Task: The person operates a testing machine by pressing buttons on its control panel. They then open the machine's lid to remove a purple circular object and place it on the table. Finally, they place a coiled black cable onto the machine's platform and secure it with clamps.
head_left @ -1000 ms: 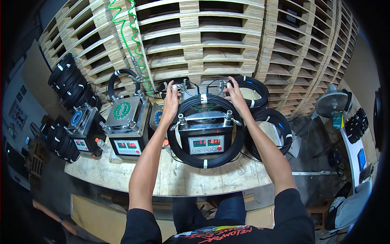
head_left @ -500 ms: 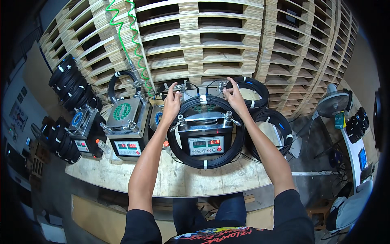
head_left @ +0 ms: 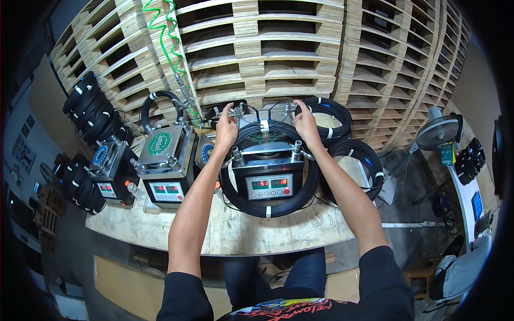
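Before me stands a polishing machine (head_left: 270, 186) with a metal top, a dark body and a lit red display. A black cable coil (head_left: 269, 209) with white ties rings its front and lies over its top. My left hand (head_left: 227, 130) reaches past the coil to the rear left metal clamp knob (head_left: 239, 109), thumb and index finger bent about it. At the rear right clamp knob (head_left: 287, 109), my right hand (head_left: 306, 127) is in a like grip. Fingertip contact is partly hidden on both sides. Two front clamp posts, one a metal knob (head_left: 297, 147), stand untouched.
Two similar machines, the nearer with a green ringed top (head_left: 159, 144), stand left on the wooden bench (head_left: 241, 235). More cable coils (head_left: 357, 166) lie right. Stacked pallets (head_left: 257, 53) rise behind; a green air hose (head_left: 160, 32) hangs there. A fan (head_left: 439, 134) stands right.
Both hands have stayed by the rear knobs, the right one's fingers drawing slightly inward. The left part of the machine's display now shows lit red digits. The view has shifted slightly.
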Action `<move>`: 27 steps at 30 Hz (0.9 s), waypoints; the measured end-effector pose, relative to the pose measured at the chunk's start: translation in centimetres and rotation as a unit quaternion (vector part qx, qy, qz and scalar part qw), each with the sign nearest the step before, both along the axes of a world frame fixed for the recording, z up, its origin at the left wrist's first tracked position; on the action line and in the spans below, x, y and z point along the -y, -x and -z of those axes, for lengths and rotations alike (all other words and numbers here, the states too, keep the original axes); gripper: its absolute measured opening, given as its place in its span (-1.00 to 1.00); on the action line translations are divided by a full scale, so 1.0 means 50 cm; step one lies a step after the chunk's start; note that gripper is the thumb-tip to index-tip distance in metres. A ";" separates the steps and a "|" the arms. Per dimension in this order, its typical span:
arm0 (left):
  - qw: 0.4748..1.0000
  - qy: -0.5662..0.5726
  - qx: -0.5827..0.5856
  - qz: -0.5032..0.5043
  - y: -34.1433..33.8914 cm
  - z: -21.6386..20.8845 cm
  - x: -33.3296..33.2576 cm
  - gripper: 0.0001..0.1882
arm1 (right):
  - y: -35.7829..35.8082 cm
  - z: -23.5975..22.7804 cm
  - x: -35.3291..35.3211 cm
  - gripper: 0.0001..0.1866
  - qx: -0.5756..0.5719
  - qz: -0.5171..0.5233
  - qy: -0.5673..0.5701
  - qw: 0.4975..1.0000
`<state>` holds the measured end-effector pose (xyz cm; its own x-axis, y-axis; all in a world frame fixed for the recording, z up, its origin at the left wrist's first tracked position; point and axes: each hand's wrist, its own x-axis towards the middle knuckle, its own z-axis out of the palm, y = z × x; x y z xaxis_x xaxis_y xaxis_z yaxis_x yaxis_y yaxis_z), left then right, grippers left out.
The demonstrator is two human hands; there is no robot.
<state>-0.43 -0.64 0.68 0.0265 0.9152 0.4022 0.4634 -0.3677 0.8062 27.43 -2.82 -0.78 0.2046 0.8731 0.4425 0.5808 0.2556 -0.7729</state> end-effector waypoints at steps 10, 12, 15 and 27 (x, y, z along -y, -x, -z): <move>0.998 0.050 0.043 -0.008 -0.020 -0.029 0.027 -0.40 | 0.017 -0.032 0.028 -0.59 -0.099 -0.013 -0.018 0.995; 0.998 0.046 0.024 -0.024 -0.019 -0.024 0.019 -0.41 | 0.017 -0.032 0.024 -0.58 -0.097 -0.026 -0.024 0.995; 0.998 0.031 0.000 -0.047 -0.019 -0.015 0.019 -0.45 | 0.016 -0.023 0.018 -0.54 -0.079 -0.038 -0.033 0.996; 0.999 0.016 0.026 -0.030 -0.015 -0.020 0.032 -0.54 | 0.017 -0.025 0.026 -0.42 -0.063 -0.012 -0.013 0.998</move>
